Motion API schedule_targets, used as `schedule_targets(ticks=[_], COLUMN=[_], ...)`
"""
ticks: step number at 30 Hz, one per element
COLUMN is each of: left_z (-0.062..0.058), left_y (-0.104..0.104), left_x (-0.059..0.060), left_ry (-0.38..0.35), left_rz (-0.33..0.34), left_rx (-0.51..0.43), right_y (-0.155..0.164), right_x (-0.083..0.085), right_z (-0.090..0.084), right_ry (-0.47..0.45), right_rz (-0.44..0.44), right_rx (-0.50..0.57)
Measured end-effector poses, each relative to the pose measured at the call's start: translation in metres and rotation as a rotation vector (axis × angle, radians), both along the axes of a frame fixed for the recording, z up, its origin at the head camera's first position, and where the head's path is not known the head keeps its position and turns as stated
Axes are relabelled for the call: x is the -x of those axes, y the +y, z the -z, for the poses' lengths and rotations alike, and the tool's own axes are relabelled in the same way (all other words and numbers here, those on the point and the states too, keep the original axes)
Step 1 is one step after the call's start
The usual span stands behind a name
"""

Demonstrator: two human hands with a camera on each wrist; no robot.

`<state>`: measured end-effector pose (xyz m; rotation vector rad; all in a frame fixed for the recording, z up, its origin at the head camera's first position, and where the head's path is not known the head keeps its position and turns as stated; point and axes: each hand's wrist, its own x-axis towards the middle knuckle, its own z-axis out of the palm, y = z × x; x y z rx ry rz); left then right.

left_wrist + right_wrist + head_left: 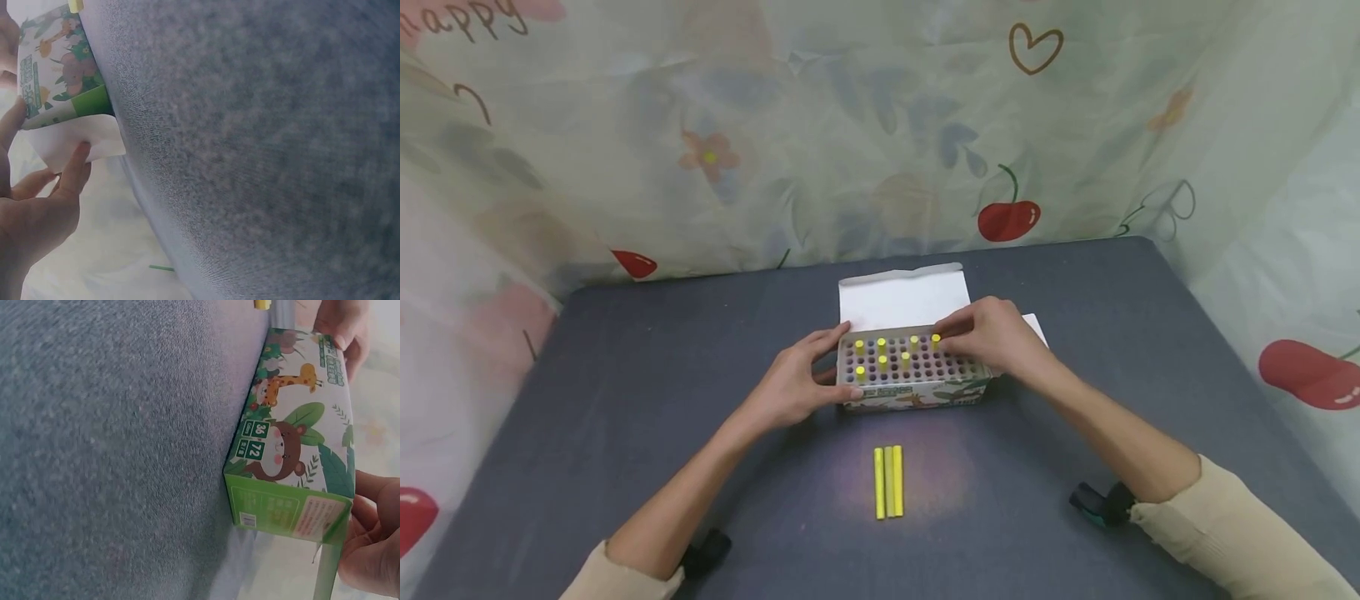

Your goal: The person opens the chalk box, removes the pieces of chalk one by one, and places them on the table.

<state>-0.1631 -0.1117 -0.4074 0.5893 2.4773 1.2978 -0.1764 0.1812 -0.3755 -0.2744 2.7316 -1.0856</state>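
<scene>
Right hand [992, 333] pinches an upright yellow chalk stick [936, 341] at the open cardboard chalk box's [917, 392] far-right corner; left hand [797, 379] grips the box's left end.

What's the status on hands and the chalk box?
Left hand grips the chalk box at its left end. Right hand pinches a yellow stick standing in the tray. Three loose sticks lie nearer, nothing in the way.

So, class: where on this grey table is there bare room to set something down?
Bare table lies left of the left hand, right of the right hand, and behind the box's white flap. It is crowded between the forearms, around the three yellow sticks.
</scene>
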Motion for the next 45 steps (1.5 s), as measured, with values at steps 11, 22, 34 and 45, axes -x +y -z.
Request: schedule_targets(ticks=[11, 22, 34, 45], left_z=[0.0, 0.001, 0.001, 0.001], left_y=[0.0, 0.001, 0.0, 0.0], left_x=[0.0, -0.001, 0.0, 0.0], left_ry=[0.014, 0.003, 0.006, 0.009], left_rz=[-0.004, -0.004, -0.009, -0.015], left_rx=[0.002, -0.006, -0.006, 0.008], right_y=[-0.008, -0.006, -0.007, -0.008], right_x=[-0.002, -0.006, -0.007, -0.009], right_z=[0.005, 0.012, 0.01, 0.014], right_ry=[0.128, 0.136, 0.122, 0.177], right_rz=[0.018, 0.023, -0.001, 0.019], right_rx=[-0.091, 0.009, 0.108, 0.187])
